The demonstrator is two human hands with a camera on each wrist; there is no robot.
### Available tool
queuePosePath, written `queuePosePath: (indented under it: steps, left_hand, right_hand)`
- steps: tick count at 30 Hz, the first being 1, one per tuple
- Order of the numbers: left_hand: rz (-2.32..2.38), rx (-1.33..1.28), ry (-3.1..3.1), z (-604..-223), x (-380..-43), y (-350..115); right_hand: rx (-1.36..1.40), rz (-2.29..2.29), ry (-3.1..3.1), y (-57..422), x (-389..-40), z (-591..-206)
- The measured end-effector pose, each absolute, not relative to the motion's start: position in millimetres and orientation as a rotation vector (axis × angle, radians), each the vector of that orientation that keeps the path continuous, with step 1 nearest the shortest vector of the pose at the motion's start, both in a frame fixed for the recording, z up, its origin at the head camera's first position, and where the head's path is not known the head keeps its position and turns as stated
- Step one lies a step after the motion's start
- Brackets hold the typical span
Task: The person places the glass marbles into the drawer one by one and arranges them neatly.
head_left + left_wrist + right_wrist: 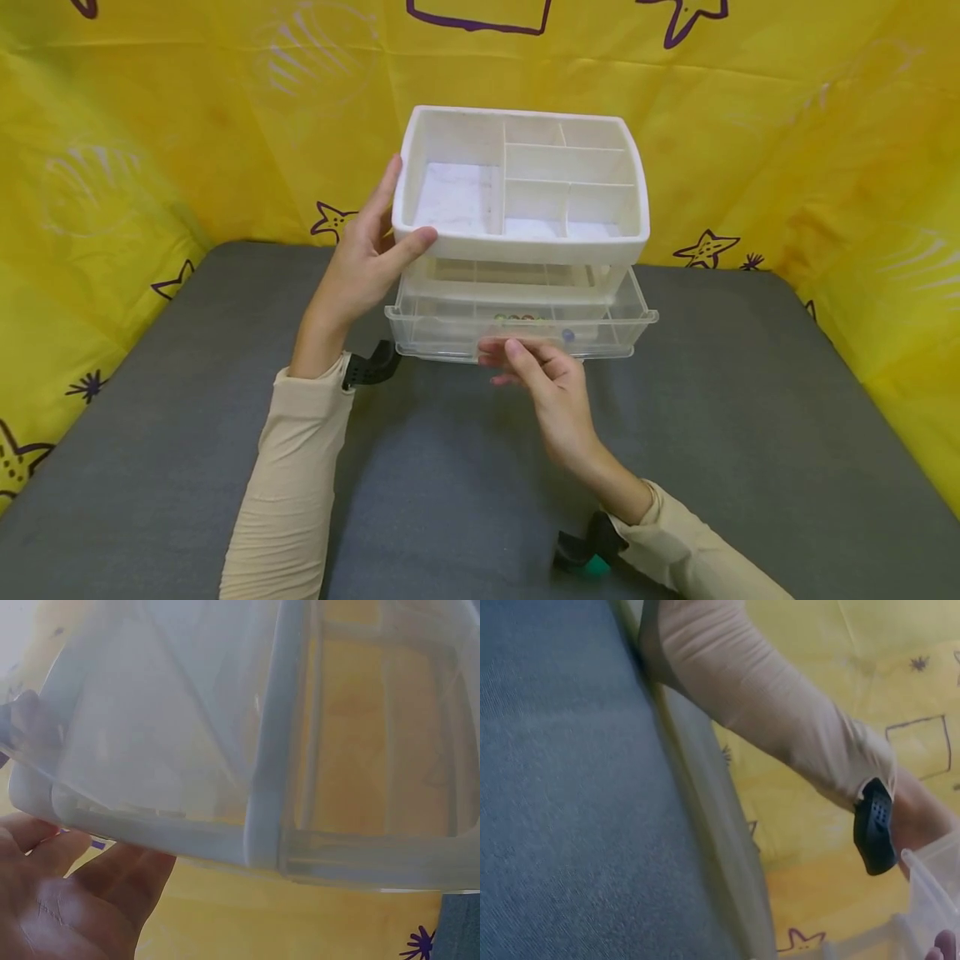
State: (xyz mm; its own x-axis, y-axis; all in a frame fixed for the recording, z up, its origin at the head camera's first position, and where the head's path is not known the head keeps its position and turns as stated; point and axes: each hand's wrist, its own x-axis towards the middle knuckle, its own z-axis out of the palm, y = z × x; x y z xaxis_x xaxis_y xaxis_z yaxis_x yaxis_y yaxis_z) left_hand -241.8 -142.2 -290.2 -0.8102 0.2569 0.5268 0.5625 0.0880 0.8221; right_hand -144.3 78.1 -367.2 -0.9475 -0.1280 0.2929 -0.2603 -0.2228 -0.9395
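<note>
A cream-white desktop organizer (446,250) with a divided top tray stands on the dark table. My left hand (360,258) grips its left upper side, thumb over the front rim. In the left wrist view, the fingers of that hand lie against the organizer's frame (266,750). Below the tray, a clear plastic drawer (435,337) is pulled out toward me. Several small coloured marble-like balls (568,335) lie inside it. My right hand (558,392) holds the middle of the drawer's front between thumb and fingers; its fingertips are partly veiled by the clear plastic.
A dark grey tabletop (450,500) extends around the organizer. Yellow cloth (225,100) with drawn stars encloses the back and sides. Black wrist straps (371,364) sit at both cuffs. The organizer's tray has compartments of different sizes.
</note>
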Motion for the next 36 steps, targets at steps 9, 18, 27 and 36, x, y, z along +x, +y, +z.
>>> queuePosePath:
  steps: [9, 18, 27, 36]
  left_hand:
    - [-1.801, -0.833, -2.142, -289.3, -241.7, -145.2]
    - [-1.790, -0.809, -2.162, -289.3, -241.8, -145.9]
    - [-1.803, -0.814, -2.148, -289.8, -241.1, -144.8]
    - [-1.790, -0.763, -2.179, -290.7, -239.3, -145.0]
  right_hand:
    - [0.399, 2.379, -1.902, 75.7, -158.7, -365.9]
    - [0.338, 2.412, -1.917, 71.5, -174.4, -362.7]
    - [0.333, 2.423, -1.941, 74.3, -183.2, -359.4]
    - [0.354, 2.477, -1.976, 81.3, -188.5, -356.5]
